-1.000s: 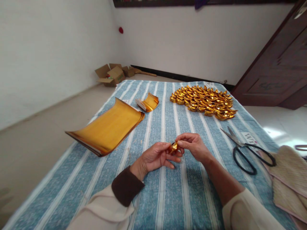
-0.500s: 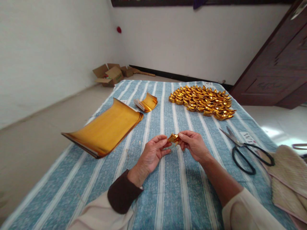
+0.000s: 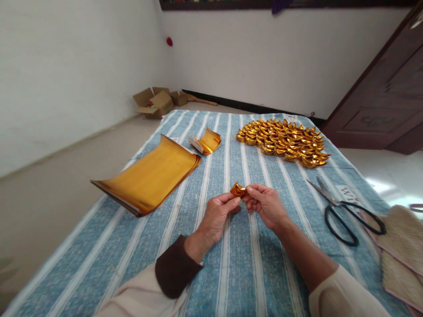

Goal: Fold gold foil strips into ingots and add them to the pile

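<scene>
My left hand (image 3: 217,215) and my right hand (image 3: 265,203) meet over the blue striped cloth (image 3: 238,264), and both pinch a small folded gold paper piece (image 3: 238,189) between their fingertips. To the left lies a curled stack of large gold sheets (image 3: 150,176). A smaller stack of gold paper squares (image 3: 205,142) sits beyond it. Several finished gold folded ingots (image 3: 284,141) are laid out in rows at the far right of the cloth.
Black-handled scissors (image 3: 343,210) lie on the cloth to the right of my hands. Woven mats (image 3: 401,246) overlap the right edge. Open cardboard boxes (image 3: 155,102) stand on the floor by the far wall, and a dark wooden door (image 3: 383,97) is at the right.
The gold piece went from a tight fold held low between both hands to a wider shape lifted at the fingertips. My left fingers have closed onto it.
</scene>
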Demonstrator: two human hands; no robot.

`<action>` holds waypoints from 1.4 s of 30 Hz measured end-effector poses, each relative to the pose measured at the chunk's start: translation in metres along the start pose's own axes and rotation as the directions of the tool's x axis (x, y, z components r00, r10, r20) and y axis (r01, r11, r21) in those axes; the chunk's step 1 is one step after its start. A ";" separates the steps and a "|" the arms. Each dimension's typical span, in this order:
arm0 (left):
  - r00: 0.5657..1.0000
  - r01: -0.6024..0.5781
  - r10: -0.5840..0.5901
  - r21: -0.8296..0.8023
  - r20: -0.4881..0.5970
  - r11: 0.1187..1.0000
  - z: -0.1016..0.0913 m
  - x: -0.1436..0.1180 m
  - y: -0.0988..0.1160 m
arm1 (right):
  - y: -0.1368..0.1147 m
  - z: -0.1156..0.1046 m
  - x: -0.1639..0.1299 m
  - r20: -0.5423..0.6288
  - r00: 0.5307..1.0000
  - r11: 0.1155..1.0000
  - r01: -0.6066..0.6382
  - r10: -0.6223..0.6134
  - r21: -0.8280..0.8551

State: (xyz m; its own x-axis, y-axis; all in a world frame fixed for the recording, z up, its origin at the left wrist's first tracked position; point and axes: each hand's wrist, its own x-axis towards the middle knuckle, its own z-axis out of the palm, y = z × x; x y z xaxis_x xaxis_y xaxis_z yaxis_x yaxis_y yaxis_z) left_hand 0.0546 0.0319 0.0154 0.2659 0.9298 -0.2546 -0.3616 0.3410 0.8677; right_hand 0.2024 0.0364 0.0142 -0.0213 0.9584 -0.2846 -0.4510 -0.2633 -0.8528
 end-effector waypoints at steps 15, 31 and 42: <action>0.993 0.002 -0.011 -0.074 -0.117 0.997 -0.005 0.004 0.004 | 0.001 -0.004 -0.002 0.150 0.988 0.995 0.038 -0.024 -0.089; 0.998 0.028 -0.038 -0.166 -0.054 0.986 -0.010 0.006 0.004 | 0.013 -0.006 -0.001 0.123 0.957 0.867 0.291 -0.263 -0.404; 0.995 0.102 -0.099 -0.198 0.027 0.975 -0.010 0.005 0.006 | 0.016 -0.010 -0.004 0.267 0.807 0.604 0.576 -0.527 -0.551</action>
State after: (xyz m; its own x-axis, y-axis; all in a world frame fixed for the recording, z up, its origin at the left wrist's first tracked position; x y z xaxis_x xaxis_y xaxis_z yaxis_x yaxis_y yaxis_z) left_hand 0.0449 0.0400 0.0147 0.3241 0.8873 -0.3279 -0.5025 0.4552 0.7351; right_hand 0.2044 0.0275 -0.0030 -0.0176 0.9416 0.3364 0.2074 0.3326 -0.9200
